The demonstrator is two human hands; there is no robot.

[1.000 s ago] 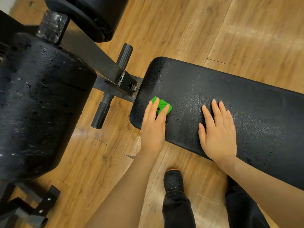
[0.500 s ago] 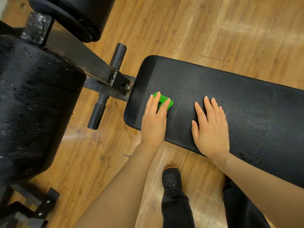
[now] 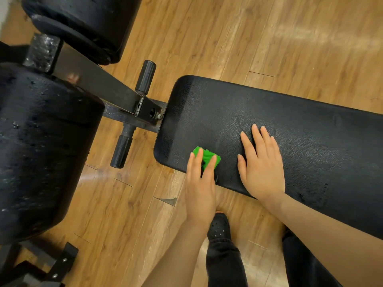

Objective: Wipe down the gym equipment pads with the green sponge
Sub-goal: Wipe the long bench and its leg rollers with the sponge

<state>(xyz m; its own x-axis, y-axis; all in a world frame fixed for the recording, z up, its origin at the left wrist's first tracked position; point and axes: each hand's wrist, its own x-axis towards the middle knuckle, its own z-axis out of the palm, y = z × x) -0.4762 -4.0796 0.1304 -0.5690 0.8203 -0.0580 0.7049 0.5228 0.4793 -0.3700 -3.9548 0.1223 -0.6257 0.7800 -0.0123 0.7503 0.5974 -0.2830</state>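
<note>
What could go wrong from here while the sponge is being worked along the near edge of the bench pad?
The green sponge sits close to the near edge of the bench pad under the left hand's straight fingers; a stroke toward the body may push it off onto the floor. The right hand lies flat on the pad, so the patch beneath it may go unwiped.

A black clog (image 3: 219,226) stands on the wood floor (image 3: 269,38) (glossy planks).

Green sponge (image 3: 207,157) lies on black bench pad (image 3: 290,131).
</note>
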